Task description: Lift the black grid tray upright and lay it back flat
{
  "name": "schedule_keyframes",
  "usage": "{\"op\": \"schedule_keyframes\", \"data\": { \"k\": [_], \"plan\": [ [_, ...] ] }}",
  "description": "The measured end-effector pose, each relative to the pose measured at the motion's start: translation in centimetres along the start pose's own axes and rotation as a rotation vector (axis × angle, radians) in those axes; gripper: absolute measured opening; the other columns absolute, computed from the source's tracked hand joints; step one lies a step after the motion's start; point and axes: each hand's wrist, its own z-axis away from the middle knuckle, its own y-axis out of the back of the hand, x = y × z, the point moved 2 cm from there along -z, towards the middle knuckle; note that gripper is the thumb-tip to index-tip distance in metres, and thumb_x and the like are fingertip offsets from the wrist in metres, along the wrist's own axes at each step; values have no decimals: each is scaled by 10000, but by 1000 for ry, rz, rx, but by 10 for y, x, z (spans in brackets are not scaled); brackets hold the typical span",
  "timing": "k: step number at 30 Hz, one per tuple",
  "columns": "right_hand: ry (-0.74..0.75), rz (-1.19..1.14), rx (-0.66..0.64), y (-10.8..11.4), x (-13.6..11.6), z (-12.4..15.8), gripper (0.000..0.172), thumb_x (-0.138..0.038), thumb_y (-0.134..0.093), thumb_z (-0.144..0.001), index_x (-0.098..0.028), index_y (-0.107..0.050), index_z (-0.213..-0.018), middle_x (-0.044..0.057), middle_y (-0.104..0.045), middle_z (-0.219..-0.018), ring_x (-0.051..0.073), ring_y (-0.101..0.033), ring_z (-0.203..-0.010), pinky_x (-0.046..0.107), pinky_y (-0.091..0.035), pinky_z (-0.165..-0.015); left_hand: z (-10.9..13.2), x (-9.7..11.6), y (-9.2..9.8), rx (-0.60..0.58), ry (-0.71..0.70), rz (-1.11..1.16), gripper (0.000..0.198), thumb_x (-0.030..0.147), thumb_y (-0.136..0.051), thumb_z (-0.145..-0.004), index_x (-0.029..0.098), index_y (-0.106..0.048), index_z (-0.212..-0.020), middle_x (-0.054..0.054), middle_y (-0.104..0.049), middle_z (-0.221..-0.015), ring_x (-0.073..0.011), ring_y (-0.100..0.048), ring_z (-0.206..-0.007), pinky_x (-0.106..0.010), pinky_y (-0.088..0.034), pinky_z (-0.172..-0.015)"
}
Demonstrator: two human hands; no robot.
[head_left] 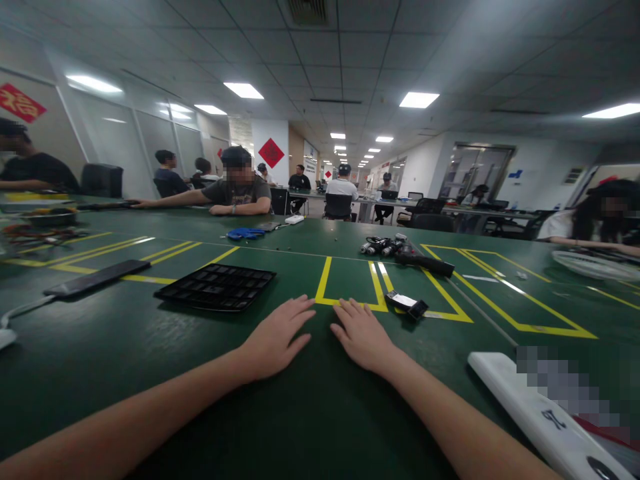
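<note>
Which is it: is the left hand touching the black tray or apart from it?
Apart: the head view shows a bare strip of green tabletop between the left hand and the black tray.

Tray [216, 287] left of apparent cables [384, 247]

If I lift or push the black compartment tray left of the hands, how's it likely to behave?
The black tray is probably fairly stiff, since a grid of dividers runs across it. Being low and wide, it seems unlikely to roll or tip. The green tabletop has a slight sheen, so a push may make it slide.
</note>
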Motion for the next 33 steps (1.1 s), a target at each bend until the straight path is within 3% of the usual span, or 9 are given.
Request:
{"op": "schedule_keyframes", "data": {
  "k": [6, 8, 12, 16, 20, 22, 26, 30, 33],
  "plan": [
    [-359, 342, 287, 28, 68, 0, 480, -306, -327, -859, -120, -380, -1298, 122, -323, -1391, 297, -194, -1296, 511, -105, -1031, 18, 51, 9, -335, -204, 183, 466, 380, -430, -843, 270, -395, -1294, -45, -356, -1387, -228, -307, -1272, -429, -227, -1052],
    [-480, 400, 293, 30, 88, 4, 488, -323, -340, -854, -121, -378, -1297, 133, -324, -1386, 321, -193, -1289, 535, -112, -1010, 19, 53, 12, -352, -198, 200, 461, 383, -427, -845, 274, -398, -1292, -45, -364, -1382, -234, -316, -1267, -435, -229, -1048],
    [-583, 315, 142, 25, 109, 8, 435, -356, -275, -874, -114, -530, -1131, 169, -550, -1144, 305, -463, -1086, 462, -310, -892, 19, 52, 11, -353, -214, 172, 456, 386, -411, -853, 275, -389, -1295, -42, -366, -1382, -233, -324, -1260, -422, -247, -1037],
    [-503, 328, 144, 23, 111, 7, 423, -329, -248, -878, -91, -566, -1026, 165, -605, -1003, 266, -541, -927, 374, -363, -812, 13, 41, 7, -168, -127, 2, 358, 318, -373, -870, 208, -488, -1191, -75, -500, -1244, -215, -452, -1129, -375, -349, -951],
    [-508, 328, 153, 22, 112, 7, 429, -349, -250, -876, -100, -567, -1024, 157, -602, -1009, 268, -536, -915, 368, -359, -803, 1, 5, 9, 3, 169, -238, 365, 388, -356, -861, 134, -528, -1060, -106, -579, -986, -218, -545, -873, -357, -434, -751],
    [-512, 319, 153, 22, 113, 7, 432, -357, -253, -875, -103, -566, -1031, 159, -598, -1021, 269, -531, -919, 368, -358, -804, -4, -13, 8, -20, 271, -287, 354, 392, -352, -860, 126, -532, -1009, -100, -582, -912, -211, -553, -798, -338, -436, -687],
    [-520, 314, 159, 20, 117, 7, 437, -364, -251, -874, -106, -568, -1028, 155, -598, -1022, 273, -526, -925, 371, -361, -803, -8, -29, 3, -145, 292, -262, 217, 259, -361, -855, 143, -545, -855, -78, -584, -828, -188, -553, -744, -306, -417, -669],
    [-525, 307, 154, 20, 118, 6, 451, -381, -250, -872, -111, -567, -1043, 155, -595, -1032, 276, -529, -923, 377, -371, -796, -13, -40, 14, -22, 397, 44, 157, 271, -435, -813, 155, -521, -751, -51, -564, -733, -177, -540, -673, -293, -404, -621],
    [-526, 291, 152, 20, 118, 7, 448, -373, -254, -872, -106, -563, -1055, 160, -591, -1042, 272, -527, -935, 378, -370, -806, -13, -68, 39, 253, 694, 696, 105, 242, -482, -777, 149, -488, -730, -27, -548, -674, -144, -521, -568, -252, -390, -522]
  ]
}}
